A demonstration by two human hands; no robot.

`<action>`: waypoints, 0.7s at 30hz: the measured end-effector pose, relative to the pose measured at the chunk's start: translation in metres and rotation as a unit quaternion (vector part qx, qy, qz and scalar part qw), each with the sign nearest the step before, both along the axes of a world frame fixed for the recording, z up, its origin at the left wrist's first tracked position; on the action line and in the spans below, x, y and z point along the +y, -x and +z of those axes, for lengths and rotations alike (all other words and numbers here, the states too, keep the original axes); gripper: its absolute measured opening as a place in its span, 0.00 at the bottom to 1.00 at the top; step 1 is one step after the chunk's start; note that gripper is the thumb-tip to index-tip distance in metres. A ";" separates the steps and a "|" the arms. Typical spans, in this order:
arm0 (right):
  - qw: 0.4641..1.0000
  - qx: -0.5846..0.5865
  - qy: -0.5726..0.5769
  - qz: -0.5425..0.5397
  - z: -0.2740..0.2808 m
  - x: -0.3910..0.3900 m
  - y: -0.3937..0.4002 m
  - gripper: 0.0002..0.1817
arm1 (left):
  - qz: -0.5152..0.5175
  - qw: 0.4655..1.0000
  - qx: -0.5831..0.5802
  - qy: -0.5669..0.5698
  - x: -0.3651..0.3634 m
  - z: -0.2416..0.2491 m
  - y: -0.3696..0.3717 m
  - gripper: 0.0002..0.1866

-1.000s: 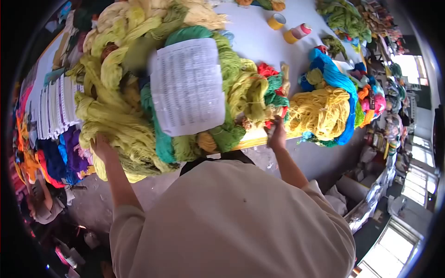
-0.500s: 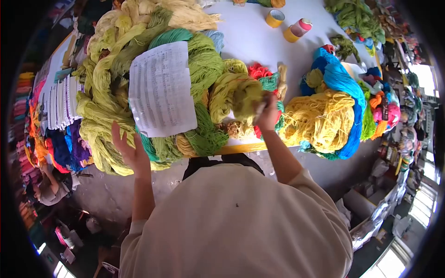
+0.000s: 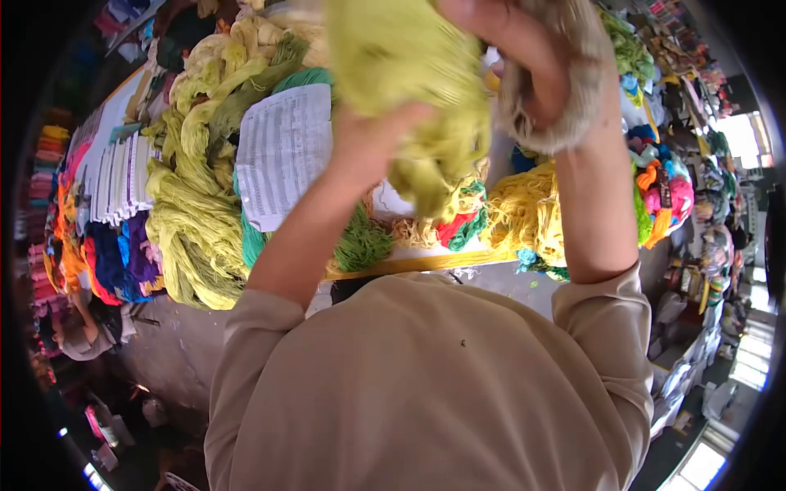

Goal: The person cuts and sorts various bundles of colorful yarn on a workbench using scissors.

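Observation:
A large yellow-green yarn skein (image 3: 409,65) is raised at the top centre, blurred by motion. My left hand (image 3: 372,143) is against its lower left side, with the fingers partly smeared and hidden. At the skein's upper right, my right hand (image 3: 499,29) grips its top. A greyish-beige yarn loop (image 3: 585,106) hangs around my right hand and wrist. Below and left of the raised skein, a printed sheet (image 3: 282,155) lies on piled green yarn (image 3: 192,196). Small red yarn (image 3: 454,229) and yellow yarn (image 3: 524,209) lie beneath my arms.
White stacked strips (image 3: 121,180) are at the left of the table, above dark blue yarn (image 3: 106,254). Green, orange and pink yarn bundles (image 3: 667,196) stand at the right. A person (image 3: 82,327) is at the far left. The table's yellow edge (image 3: 401,264) runs in front of me.
The yellow-green skein has risen off the pile towards the top centre with my right hand. My left hand has moved right and up to it. The beige loop now hangs at my right wrist.

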State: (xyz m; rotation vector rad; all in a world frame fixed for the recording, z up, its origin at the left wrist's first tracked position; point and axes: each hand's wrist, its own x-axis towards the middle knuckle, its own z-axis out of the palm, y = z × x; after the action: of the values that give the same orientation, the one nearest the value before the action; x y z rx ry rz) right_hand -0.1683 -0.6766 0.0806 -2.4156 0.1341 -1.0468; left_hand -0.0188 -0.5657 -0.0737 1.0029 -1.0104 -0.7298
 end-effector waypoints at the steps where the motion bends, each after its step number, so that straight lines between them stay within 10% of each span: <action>1: 0.981 -0.023 -0.193 0.015 0.022 0.012 -0.011 0.18 | -0.064 0.980 0.190 -0.002 0.021 0.014 -0.021 0.25; 3: 0.912 -0.078 -0.402 0.022 0.034 0.015 -0.009 0.29 | -0.130 0.921 0.368 -0.017 0.075 0.052 -0.061 0.23; 5: 0.997 0.052 -0.065 -0.007 -0.021 -0.056 0.015 0.10 | -0.296 0.872 0.332 0.204 0.138 0.093 -0.095 0.21; 7: 0.877 -0.093 -0.466 0.062 -0.090 -0.053 0.024 0.24 | -0.232 0.896 0.211 0.315 0.207 0.147 -0.118 0.19; 11: 0.796 0.002 -0.592 -0.128 -0.226 -0.023 0.055 0.25 | 0.065 0.986 -0.003 0.155 0.384 0.144 -0.172 0.22; 13: 0.733 0.025 -0.663 -0.152 -0.296 -0.002 0.078 0.23 | 0.241 0.961 -0.131 0.035 0.531 0.167 -0.318 0.24; 18: 0.684 0.028 -0.686 -0.248 -0.344 0.071 0.090 0.21 | 0.554 0.698 -0.387 -0.237 0.513 0.128 -0.368 0.29; 19: 0.638 0.043 -0.712 -0.290 -0.338 0.083 0.087 0.19 | 0.506 0.492 -0.630 -0.323 0.481 0.102 -0.375 0.30; 20: 0.622 0.030 -0.730 -0.281 -0.345 0.090 0.092 0.18 | 0.502 0.640 -0.504 -0.291 0.430 0.072 -0.382 0.29; 21: 0.606 0.016 -0.747 -0.273 -0.354 0.096 0.099 0.17 | 0.537 0.626 -0.449 -0.343 0.341 0.065 -0.339 0.28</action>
State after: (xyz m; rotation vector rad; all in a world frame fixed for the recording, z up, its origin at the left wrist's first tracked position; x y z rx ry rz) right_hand -0.2677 -0.5810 -0.2738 -0.7615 1.2509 -0.5557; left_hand 0.3201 -0.2243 -0.0089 2.4749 -0.6591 0.5874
